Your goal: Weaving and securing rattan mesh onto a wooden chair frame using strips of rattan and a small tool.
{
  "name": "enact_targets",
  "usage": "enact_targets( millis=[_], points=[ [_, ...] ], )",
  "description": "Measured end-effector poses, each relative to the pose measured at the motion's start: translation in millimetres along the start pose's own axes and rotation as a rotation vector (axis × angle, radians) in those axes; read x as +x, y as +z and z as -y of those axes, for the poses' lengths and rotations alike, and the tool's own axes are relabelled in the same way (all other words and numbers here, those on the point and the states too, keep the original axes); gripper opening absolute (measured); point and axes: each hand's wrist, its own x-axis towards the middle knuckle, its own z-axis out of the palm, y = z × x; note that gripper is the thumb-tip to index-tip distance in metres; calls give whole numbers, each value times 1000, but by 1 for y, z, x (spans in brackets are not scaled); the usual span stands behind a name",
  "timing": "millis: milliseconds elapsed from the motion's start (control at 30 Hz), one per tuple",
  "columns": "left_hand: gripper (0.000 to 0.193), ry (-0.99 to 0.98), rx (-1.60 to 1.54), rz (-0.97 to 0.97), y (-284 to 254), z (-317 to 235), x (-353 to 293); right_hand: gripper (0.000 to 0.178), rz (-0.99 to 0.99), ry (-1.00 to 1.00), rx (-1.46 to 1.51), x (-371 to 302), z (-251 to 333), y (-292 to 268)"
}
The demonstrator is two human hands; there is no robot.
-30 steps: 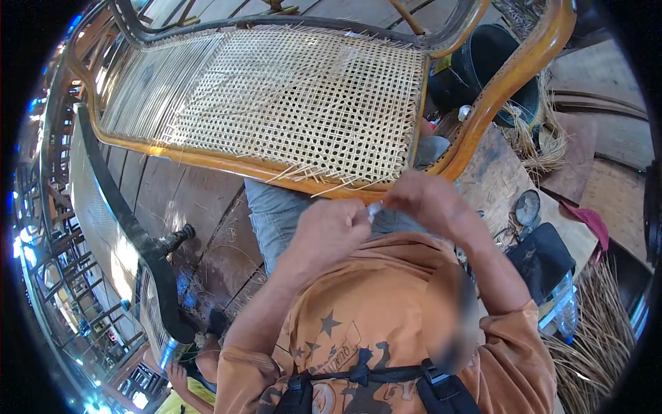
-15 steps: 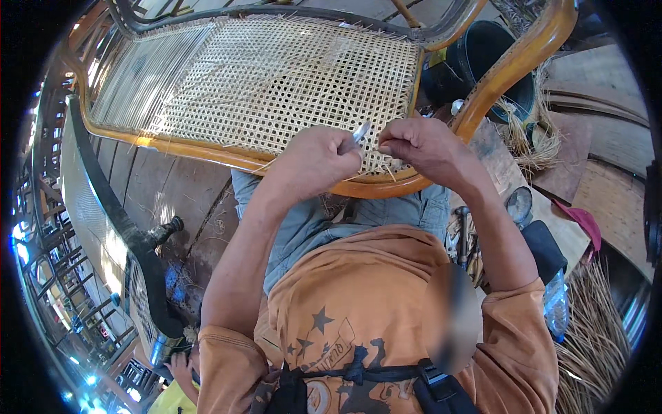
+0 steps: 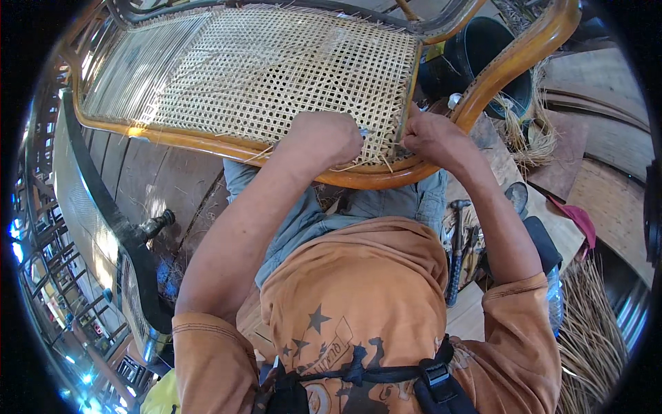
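Woven cane webbing (image 3: 276, 83) spans a varnished wooden chair frame (image 3: 200, 147) in front of me, its left part strung only with parallel strands. My left hand (image 3: 324, 140) is a fist low over the webbing near its right corner. A small shiny metal tool (image 3: 363, 132) shows just past its knuckles; most of it is hidden in the fist. My right hand (image 3: 434, 140) is closed at the right edge of the webbing, beside the curved frame. Its fingertips press together, and whatever they hold is too small or hidden to make out.
A dark bucket (image 3: 483, 58) with cane strands stands beyond the right arm of the chair. A hammer (image 3: 455, 252) and other tools lie right of my legs, near a red cloth (image 3: 579, 224). Bundled strands (image 3: 593, 317) lie at lower right; another caned piece (image 3: 93, 214) leans at left.
My right hand has shifted right, onto the edge of the webbing. The left fist has turned over and lowered toward the cane, so less of the metal tool shows.
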Motion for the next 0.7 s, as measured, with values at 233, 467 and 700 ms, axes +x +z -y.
enact_targets(
  millis=[233, 467, 700],
  points=[
    [23, 18, 85, 76, -16, -9, 6, 19, -8, 5, -82, 2, 2, 5],
    [21, 61, 167, 112, -26, -26, 10, 18, 25, 57, -259, 6, 0, 15],
    [24, 77, 326, 264, -35, -55, 18, 18, -70, -3, -127, 0, 1, 17]
  ],
)
